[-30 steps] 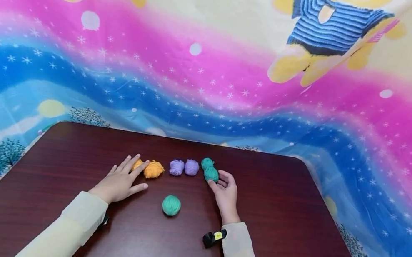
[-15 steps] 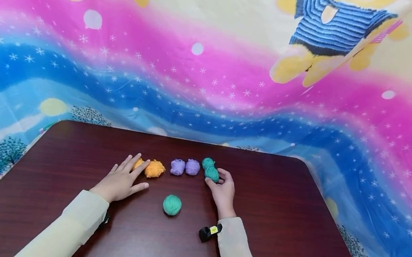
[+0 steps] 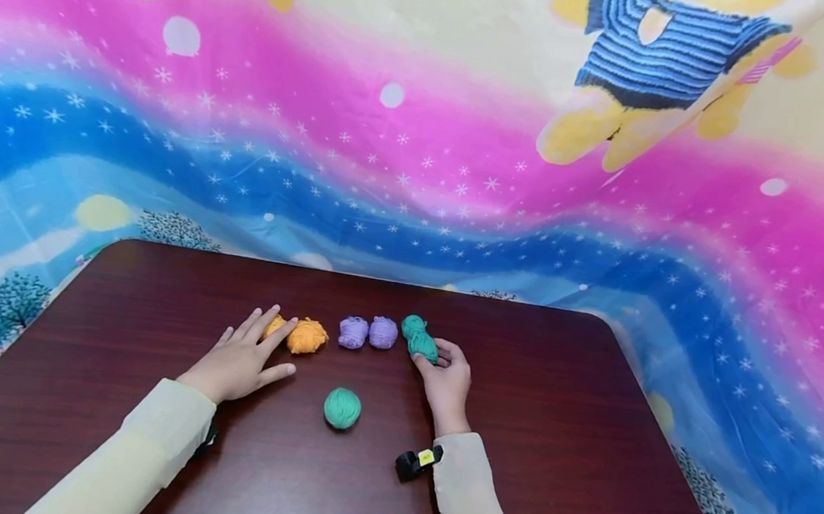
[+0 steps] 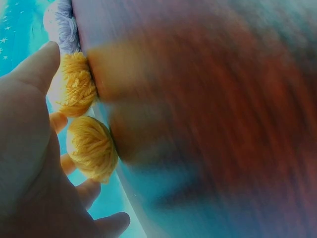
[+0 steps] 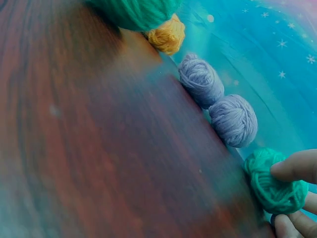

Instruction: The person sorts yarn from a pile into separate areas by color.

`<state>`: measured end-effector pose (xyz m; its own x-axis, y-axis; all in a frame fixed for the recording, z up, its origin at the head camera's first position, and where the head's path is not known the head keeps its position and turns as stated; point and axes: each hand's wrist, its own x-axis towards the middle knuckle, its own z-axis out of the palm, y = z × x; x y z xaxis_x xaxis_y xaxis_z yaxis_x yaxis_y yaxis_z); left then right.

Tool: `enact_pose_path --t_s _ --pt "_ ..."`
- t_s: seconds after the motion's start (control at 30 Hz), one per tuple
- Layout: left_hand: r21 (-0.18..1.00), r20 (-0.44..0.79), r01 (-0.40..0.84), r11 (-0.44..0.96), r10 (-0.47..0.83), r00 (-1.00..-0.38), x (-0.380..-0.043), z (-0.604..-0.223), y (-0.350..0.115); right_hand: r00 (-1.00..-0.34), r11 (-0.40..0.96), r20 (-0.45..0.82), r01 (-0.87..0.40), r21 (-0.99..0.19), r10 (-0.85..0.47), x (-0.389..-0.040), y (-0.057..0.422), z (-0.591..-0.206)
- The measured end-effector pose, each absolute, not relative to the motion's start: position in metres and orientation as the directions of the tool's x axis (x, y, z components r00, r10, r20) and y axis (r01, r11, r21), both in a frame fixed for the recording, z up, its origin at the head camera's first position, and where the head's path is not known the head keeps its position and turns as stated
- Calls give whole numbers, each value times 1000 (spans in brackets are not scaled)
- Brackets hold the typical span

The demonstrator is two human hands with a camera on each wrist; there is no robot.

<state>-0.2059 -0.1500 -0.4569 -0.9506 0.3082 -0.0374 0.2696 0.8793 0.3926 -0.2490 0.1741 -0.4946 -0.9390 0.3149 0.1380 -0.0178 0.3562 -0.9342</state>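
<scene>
In the head view my left hand [image 3: 239, 359] lies with spread fingers over the left one of two orange yarn balls, hiding part of it. The other orange yarn ball [image 3: 308, 337] sits just right of its fingers. On the right, my right hand [image 3: 448, 385] holds the nearer of two dark green yarn balls [image 3: 422, 346] between thumb and fingers. Its thumb [image 5: 292, 167] presses on that ball in the right wrist view. The farther dark green ball [image 3: 414, 325] touches it from behind. The left wrist view shows both orange balls beside the left fingers.
Two purple yarn balls [image 3: 368, 333] sit side by side between the orange and dark green ones. A lighter green yarn ball [image 3: 342, 409] lies nearer the front. All rest on a dark wooden table [image 3: 573, 441], with a printed cloth [image 3: 421, 166] hanging behind its far edge.
My right wrist and forearm have shifted slightly to the left, while the fingers stay at the dark green ball. The left hand and the yarn balls look unmoved.
</scene>
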Motion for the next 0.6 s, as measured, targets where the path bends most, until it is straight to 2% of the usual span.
enact_pose_path --t_s 0.6 --pt "389 -40 267 882 306 -951 -207 -457 -149 -921 102 90 -55 -993 379 -244 181 -496"
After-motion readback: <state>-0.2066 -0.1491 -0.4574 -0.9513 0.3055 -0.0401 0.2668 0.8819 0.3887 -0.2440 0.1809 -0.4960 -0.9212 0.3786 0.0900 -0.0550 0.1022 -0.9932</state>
